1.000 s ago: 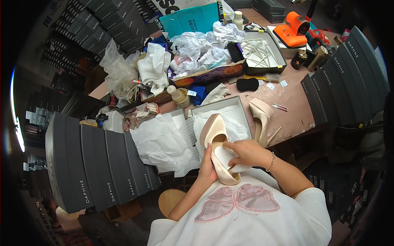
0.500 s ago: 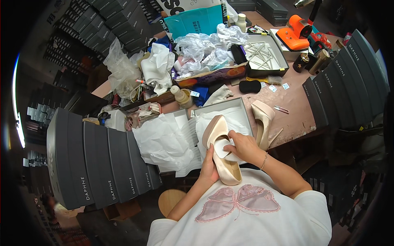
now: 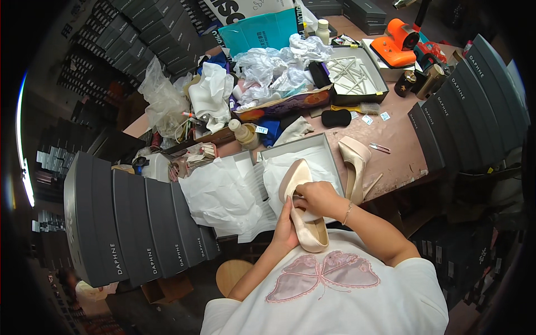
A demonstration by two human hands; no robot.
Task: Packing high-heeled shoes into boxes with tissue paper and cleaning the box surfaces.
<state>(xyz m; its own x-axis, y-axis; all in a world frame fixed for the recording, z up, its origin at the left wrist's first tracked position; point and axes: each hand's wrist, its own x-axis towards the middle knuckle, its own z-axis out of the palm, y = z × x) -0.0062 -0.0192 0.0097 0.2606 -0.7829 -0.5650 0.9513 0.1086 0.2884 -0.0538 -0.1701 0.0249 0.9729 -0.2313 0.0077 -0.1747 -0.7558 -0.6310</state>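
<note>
A cream satin high-heeled shoe (image 3: 296, 174) is held over an open shoe box (image 3: 330, 152), toe pointing away from me. My left hand (image 3: 285, 228) is closed around its left side, thumb up near the opening. My right hand (image 3: 321, 199) reaches into the shoe from the right with bent fingers, the fingertips hidden inside toward the toe. A bit of a white wad (image 3: 306, 215) shows beneath that hand. The matching shoe (image 3: 354, 162) lies on the table just right of the box. White tissue paper (image 3: 220, 195) spreads over the box's left part.
Stacks of dark grey shoe boxes stand at the left (image 3: 131, 223) and right (image 3: 455, 114). Behind the open box are a pump bottle (image 3: 244, 134), a black oval pad (image 3: 336, 118), crumpled paper (image 3: 273, 70) and a tray of white sticks (image 3: 357, 78). Small scissors (image 3: 380, 148) lie at the right.
My right hand has pushed farther into the shoe toward the toe, taking the white piece mostly out of sight. My left hand keeps its hold; the view has shifted slightly.
</note>
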